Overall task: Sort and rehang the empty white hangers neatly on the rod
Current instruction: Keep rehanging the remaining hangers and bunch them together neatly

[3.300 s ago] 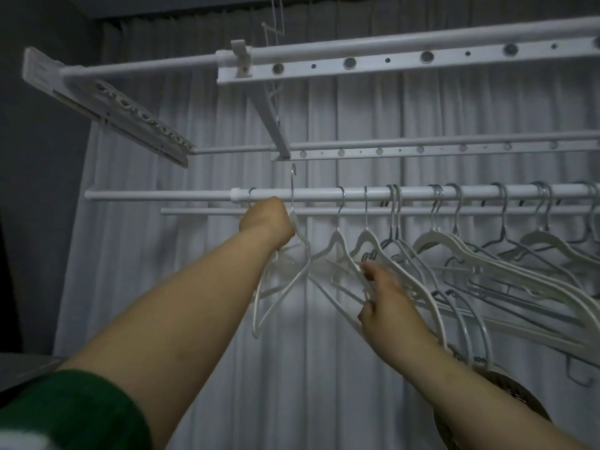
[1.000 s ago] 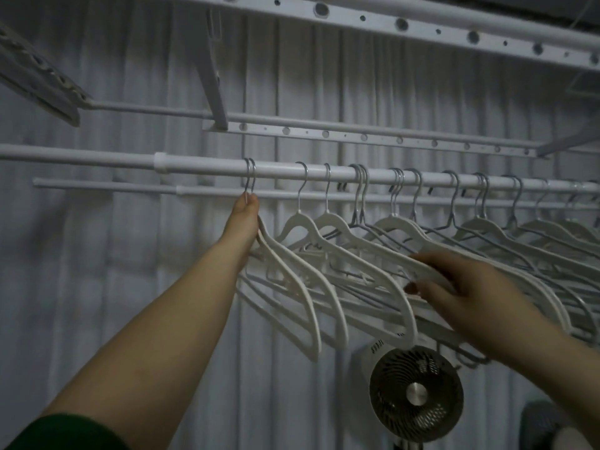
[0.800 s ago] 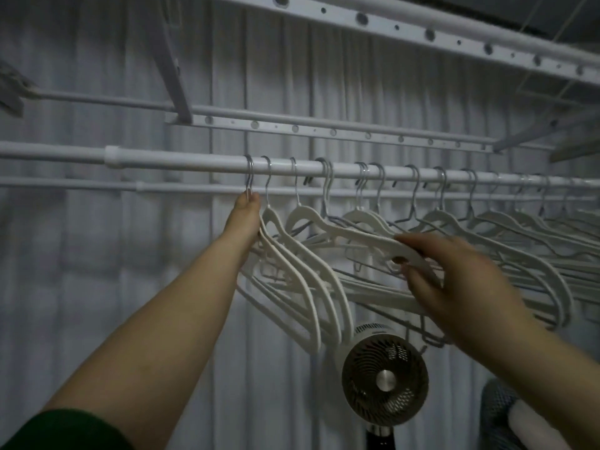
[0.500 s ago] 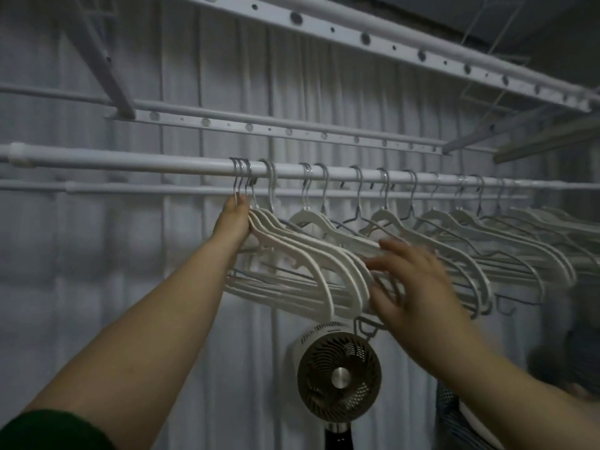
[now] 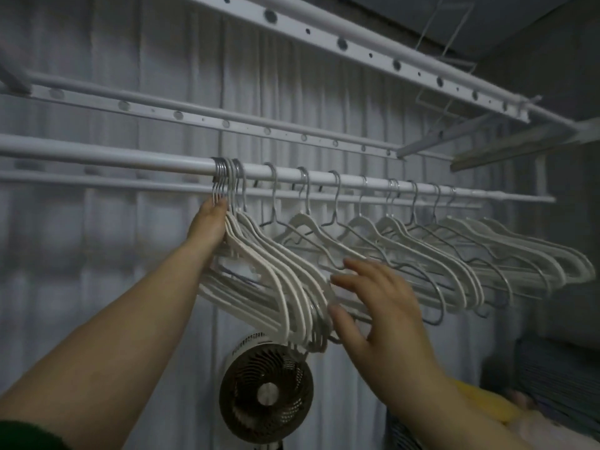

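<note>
Several white hangers with metal hooks hang on a white rod (image 5: 130,159). A tight bunch of white hangers (image 5: 279,271) sits at the left end of the row. My left hand (image 5: 209,227) presses against the necks of that bunch from the left, just under the hooks. More hangers (image 5: 454,251) are spread out along the rod to the right, some thin wire ones among them. My right hand (image 5: 378,306), fingers spread and straight, touches the lower shoulders of the bunch and the hanger beside it.
A round fan (image 5: 266,391) stands below the bunch. White curtains (image 5: 97,254) hang behind. Perforated white rails (image 5: 324,43) run above the rod. Yellow and pale cloth (image 5: 487,414) lies at the lower right.
The view has swung right. More hangers have been pushed left into the bunch at my left hand. My right hand has slid left to the bunch's lower ends.
</note>
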Demonstrator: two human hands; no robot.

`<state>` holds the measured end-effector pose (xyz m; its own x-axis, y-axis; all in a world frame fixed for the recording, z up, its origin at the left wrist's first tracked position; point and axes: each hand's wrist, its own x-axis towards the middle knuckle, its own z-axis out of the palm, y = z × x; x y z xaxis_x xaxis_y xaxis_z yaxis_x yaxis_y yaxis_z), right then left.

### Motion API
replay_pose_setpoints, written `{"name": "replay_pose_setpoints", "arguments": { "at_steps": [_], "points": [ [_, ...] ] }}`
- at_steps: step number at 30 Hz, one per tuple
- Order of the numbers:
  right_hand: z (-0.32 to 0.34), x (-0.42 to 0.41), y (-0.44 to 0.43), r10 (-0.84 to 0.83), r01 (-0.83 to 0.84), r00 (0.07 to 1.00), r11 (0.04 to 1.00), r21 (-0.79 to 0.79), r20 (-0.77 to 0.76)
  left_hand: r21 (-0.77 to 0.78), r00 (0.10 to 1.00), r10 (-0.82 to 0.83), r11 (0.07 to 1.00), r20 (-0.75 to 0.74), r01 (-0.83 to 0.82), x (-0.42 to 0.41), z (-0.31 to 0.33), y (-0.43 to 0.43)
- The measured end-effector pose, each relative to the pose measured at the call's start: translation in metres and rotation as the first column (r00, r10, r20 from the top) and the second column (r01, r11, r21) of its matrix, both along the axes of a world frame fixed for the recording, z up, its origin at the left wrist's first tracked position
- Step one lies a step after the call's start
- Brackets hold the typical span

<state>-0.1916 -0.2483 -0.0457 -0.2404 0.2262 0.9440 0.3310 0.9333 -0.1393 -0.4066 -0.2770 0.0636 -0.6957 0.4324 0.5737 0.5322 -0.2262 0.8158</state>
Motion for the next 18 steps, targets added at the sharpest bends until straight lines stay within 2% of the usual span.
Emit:
{"name": "replay_pose_setpoints", "arguments": {
  "at_steps": [5,9,13,18],
  "points": [
    [-0.005,0.025,0.037,0.032,0.003,0.991,0.962,-0.271,0.126,0.01,0.999,-0.048,0.999,0.01,0.048,0.029,-0.001,0.044],
    [-0.007,0.043,0.073,0.069,-0.04,0.994,0.954,-0.296,0.088,0.01,0.999,-0.037,0.999,-0.027,0.037,0.052,-0.002,0.09],
    [-0.014,0.06,0.117,0.177,-0.151,0.982,0.942,-0.3,0.062,0.044,0.995,-0.087,0.995,-0.039,0.089,0.074,-0.003,0.139],
    [-0.022,0.086,0.172,0.152,-0.146,0.988,0.95,-0.275,0.001,0.069,0.987,-0.148,0.986,-0.059,0.152,0.108,-0.006,0.214]
  ]
}}
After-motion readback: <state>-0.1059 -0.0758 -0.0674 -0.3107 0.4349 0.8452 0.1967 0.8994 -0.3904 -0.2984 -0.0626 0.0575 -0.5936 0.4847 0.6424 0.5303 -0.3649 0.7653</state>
